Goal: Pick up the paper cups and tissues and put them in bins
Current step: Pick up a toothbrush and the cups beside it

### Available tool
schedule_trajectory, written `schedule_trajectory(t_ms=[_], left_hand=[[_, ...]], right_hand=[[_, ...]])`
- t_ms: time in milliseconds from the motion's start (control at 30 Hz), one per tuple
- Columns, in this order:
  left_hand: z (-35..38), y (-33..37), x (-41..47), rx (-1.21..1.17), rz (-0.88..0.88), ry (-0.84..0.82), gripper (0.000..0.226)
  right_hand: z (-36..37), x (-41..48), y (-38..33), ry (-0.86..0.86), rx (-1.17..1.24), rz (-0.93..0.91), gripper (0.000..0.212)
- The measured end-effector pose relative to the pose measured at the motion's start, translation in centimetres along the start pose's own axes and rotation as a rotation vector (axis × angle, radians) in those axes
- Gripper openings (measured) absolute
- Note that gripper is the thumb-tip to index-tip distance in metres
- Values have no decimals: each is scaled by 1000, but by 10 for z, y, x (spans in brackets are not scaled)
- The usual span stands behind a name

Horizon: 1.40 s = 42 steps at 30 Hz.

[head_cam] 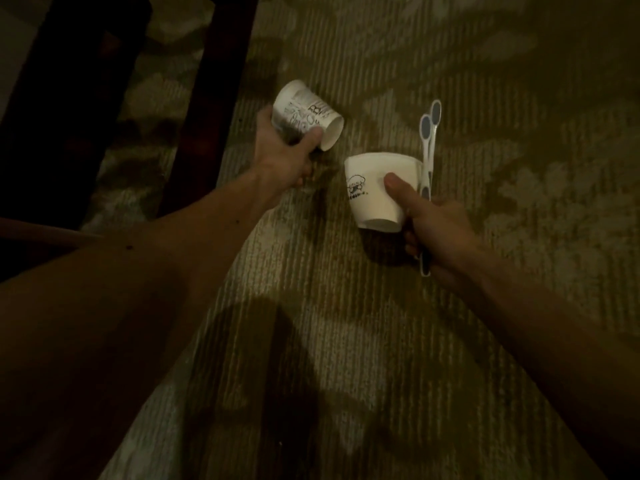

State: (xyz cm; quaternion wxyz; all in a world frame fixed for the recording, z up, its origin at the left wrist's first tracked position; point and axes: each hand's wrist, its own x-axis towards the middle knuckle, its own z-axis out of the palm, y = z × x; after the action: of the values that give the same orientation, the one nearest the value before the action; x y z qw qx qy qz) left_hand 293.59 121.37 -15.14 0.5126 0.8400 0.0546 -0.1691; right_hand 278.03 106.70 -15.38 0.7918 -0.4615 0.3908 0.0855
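Now the left hand (287,161) grips a printed white paper cup (306,114) sideways above the patterned carpet (381,341), and the right hand (441,230) pinches a plainer white paper cup (374,195) with two grey spoons (428,133), which could slip from this crowded hold.

Dim patterned carpet (381,323), dark wooden furniture legs (204,109)

- carpet (381,341): olive-tan, with fine ribbed stripes and large pale leaf-like motifs.
- upper cup (304,114), in the left hand (284,157): white, with dense black print and stripes.
- lower cup (367,192), in the right hand (440,230): white, with one small black cartoon logo above black lettering.
- spoons (429,133): white, with grey-blue bowls.
- furniture legs (207,98): dark reddish-brown.
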Motion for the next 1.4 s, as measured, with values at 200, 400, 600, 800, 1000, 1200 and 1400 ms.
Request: schedule_trajectory(t_ms=[200, 400, 600, 800, 1000, 1200, 1400], left_hand=[[-5, -1, -8, 32, 6, 102, 29], [-29, -1, -69, 256, 82, -20, 28], [-87, 4, -146, 303, 117, -202, 20], [-158, 13, -222, 322, 188, -71, 32], [-246, 8, -297, 227, 280, 108, 38], [-343, 0, -359, 244, 341, 110, 26], [-450, -8, -383, 313, 431, 368, 25]], right_hand=[[-9, 0, -2, 29, -43, -18, 42], [-13, -12, -1, -61, -81, -59, 43], [13, -57, 21, -271, -183, -34, 50], [62, -119, 47, -484, -402, -93, 78], [129, -183, 61, -700, -499, -124, 73], [225, -240, 82, -750, -578, -183, 93], [340, -286, 84, -829, -662, -439, 39]])
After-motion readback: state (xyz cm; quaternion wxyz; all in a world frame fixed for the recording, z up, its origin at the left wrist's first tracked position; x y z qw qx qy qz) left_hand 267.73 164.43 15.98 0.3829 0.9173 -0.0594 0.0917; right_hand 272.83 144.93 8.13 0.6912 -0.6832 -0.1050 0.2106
